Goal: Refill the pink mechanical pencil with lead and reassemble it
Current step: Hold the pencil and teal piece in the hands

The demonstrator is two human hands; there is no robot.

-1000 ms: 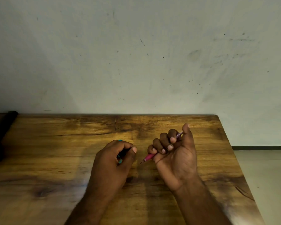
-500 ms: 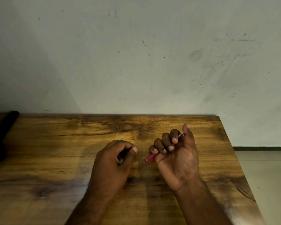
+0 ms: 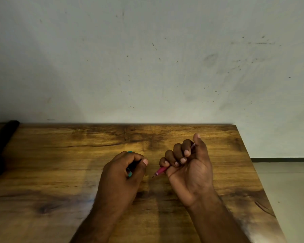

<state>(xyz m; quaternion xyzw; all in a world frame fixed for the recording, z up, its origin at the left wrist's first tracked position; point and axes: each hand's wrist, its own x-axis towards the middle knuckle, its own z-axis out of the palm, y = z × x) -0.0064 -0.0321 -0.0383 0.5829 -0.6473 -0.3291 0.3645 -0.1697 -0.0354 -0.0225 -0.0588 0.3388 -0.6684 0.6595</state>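
Head cam, looking fwd/down over wooden table (image 3: 60,172), far edge butted against scuffed pale wall (image 3: 147,58).

R hand (image 3: 188,171): palm turned up, all four fingers (image 3: 178,153) curled tight round pink mechanical pencil (image 3: 161,171); thumb straight, pointing up. Pink barrel sticks out below little finger, tip aimed down-left toward L hand, just above table surface or touching it – can't tell which. Upper end of pencil peeks out betw. index finger and thumb, dark/purplish there. Mid barrel hidden inside fist.

L hand (image 3: 125,174): resting on table just left of pencil tip, not touching it. Fingers curled over small dark item w/ teal parts (image 3: 129,173); teal shows under thumb and again at top of knuckles. Most of it covered by hand, so identity uncertain.

Gap betw. hands: bare wood only.

Surroundings: black elongated object (image 3: 2,137) at far-left table edge, partly cut by frame, well apart from both hands. Pale floor (image 3: 288,190) past R table edge, dark skirting strip at wall base. Lighting dim, shadows under both forearms.
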